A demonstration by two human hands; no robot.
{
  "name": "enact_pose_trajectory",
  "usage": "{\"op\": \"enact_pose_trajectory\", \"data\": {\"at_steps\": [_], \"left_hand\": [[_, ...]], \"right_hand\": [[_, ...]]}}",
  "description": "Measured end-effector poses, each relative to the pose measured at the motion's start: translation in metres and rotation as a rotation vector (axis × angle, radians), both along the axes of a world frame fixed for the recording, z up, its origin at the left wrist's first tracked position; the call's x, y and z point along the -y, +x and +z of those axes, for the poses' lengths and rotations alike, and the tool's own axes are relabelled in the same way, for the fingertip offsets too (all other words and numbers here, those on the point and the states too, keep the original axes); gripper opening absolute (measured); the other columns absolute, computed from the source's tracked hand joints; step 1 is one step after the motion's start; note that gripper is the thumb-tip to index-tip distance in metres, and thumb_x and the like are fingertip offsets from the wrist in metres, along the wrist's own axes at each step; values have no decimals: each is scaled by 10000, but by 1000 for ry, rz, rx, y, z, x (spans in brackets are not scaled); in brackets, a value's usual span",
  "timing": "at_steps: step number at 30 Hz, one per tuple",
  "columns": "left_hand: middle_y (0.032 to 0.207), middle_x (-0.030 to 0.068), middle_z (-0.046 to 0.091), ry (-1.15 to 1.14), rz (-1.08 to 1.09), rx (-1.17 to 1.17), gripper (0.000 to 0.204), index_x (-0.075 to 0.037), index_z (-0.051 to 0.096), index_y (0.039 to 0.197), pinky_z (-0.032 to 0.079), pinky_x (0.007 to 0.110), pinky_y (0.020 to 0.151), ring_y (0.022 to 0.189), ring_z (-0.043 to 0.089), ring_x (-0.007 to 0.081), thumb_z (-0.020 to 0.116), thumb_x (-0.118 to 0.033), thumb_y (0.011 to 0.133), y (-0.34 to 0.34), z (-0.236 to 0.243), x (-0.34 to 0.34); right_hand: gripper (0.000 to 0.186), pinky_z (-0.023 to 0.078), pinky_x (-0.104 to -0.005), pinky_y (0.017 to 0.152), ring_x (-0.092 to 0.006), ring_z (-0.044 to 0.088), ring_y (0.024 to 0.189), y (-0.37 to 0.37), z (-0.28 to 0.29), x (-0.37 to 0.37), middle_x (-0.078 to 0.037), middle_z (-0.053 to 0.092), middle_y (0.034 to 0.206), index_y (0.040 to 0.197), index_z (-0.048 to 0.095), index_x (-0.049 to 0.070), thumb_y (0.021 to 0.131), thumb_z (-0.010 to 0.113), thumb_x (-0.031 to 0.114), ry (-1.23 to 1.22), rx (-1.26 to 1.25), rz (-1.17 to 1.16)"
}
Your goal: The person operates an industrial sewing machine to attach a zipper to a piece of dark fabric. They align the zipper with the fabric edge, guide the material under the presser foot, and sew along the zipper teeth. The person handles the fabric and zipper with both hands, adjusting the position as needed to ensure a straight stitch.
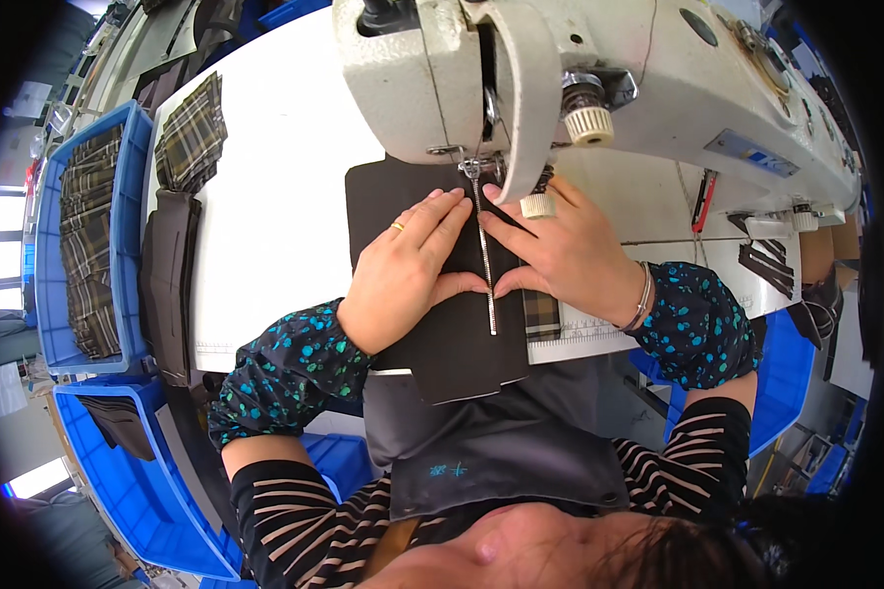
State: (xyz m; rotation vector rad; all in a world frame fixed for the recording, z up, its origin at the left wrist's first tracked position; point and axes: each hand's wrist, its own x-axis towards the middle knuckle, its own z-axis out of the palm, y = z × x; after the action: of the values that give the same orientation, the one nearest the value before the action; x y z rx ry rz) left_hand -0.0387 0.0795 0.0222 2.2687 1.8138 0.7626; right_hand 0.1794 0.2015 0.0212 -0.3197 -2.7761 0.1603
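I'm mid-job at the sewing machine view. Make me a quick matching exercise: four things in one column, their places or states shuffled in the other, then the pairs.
Things
1. Left hand
2. Red-handled tool
3. Silver zip
4. Right hand

Places or states
A. In the gap between the two hands, over the dark panel
B. Bracelet at the wrist
C. To the right of both hands
D. Ring on a finger

Pairs: 1-D, 2-C, 3-A, 4-B

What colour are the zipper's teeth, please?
The zipper's teeth are silver, best seen in the head view.
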Motion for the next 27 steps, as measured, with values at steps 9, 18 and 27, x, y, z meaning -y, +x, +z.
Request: {"op": "enact_pose_trajectory", "data": {"at_steps": [9,18,27], "left_hand": [[1456,141,635,-1,-59,-127,772,13,663,1369,527,451,1087,1335,602,367,853,-411,753,-2,-2,0],[1395,113,665,37,-81,-194,746,9,688,1328,503,445,1097,1253,628,328,828,-453,760,-6,4,-7],[1393,85,675,52,-55,-209,738,-20,702,1339,494,441,1094,1277,623,312,824,-461,760,-12,3,-13]], "right_hand": [[775,434,-521,1151,-309,592,1286,-1,0,-1,-69,708,1231,1312,709,68,718,812,554,-10,3,13],[767,432,-522,1157,-291,603,1271,-4,-2,-2,-58,714,1207,1293,720,72,700,826,547,22,1,-2],[704,423,-514,1164,-277,601,1241,-9,-1,-7,-59,708,1204,1229,741,80,695,830,530,21,-40,-9]]}}
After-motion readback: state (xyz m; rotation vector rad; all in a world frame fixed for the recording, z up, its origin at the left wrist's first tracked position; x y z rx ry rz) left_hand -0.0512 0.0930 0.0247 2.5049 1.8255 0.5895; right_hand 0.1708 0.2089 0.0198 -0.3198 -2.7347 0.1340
